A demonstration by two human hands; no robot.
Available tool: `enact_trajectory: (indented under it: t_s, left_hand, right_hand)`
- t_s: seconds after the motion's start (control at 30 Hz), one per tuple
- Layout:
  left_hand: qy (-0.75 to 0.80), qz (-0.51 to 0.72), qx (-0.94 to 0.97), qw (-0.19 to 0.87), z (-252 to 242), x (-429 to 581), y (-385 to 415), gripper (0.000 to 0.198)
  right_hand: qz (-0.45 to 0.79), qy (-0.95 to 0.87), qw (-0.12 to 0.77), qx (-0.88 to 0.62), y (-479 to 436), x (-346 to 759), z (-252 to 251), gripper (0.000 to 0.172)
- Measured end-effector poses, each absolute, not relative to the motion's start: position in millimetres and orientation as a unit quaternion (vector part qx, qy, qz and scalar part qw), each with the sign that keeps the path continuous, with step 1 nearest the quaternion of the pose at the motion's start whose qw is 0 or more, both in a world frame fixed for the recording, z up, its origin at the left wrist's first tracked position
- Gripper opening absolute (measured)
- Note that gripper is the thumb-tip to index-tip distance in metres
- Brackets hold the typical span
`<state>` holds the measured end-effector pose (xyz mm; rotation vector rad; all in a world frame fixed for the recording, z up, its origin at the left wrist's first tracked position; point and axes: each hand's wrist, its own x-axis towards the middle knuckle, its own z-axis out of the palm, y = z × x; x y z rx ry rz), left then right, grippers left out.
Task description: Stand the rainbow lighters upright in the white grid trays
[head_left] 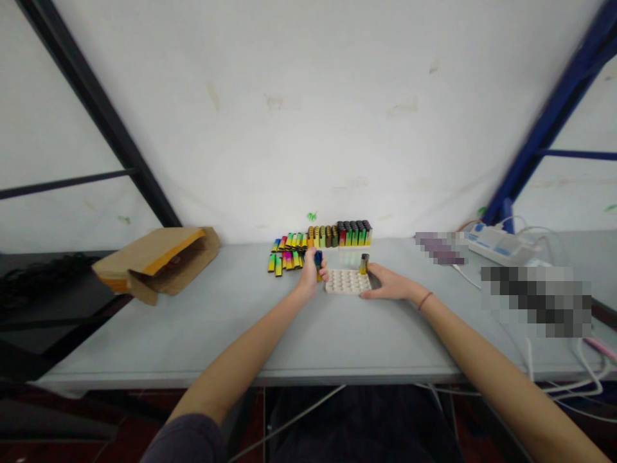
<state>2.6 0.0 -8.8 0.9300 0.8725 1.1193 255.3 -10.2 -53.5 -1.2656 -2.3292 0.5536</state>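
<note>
We're on one head-worn view, facing forward and down across the flat grey tabletop (168, 328). Wide framing: bare left hand (312, 273) and bare right hand (391, 283) sit just below frame centre, at arm's reach, small in our picture. Plain white wall (308, 128) fills our upper half, roughly square-on. We catch the slanting black metal post (95, 96) left, slanting blue metal post (552, 116) right.
</note>
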Motion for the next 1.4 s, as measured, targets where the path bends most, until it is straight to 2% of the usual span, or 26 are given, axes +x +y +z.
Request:
enact_trajectory:
  t_s: [0.2,0.43,0.73,1.4]
  left_hand:
    - [0.385,0.490,0.457,0.634,-17.8,1.8,5.7,0.054]
    - [0.357,0.411,0.535,0.646,-19.7,-0.9,8.1,0.054]
    - [0.369,0.490,0.421,0.668,-17.6,0.6,8.6,0.053]
    - [0.407,0.525,0.327,0.673,-7.5,2.7,1.8,0.049]
  right_hand:
    - [0.196,-0.841,0.210,-0.458,-8.8,256.3,-54.9,0.081]
    - [0.203,-0.842,0.211,-0.454,-8.0,256.0,-55.1,0.082]
    - [0.212,-0.836,0.228,-0.451,-7.6,257.5,-57.8,0.080]
    - [0.206,-0.841,0.231,-0.444,-8.0,257.5,-56.6,0.080]
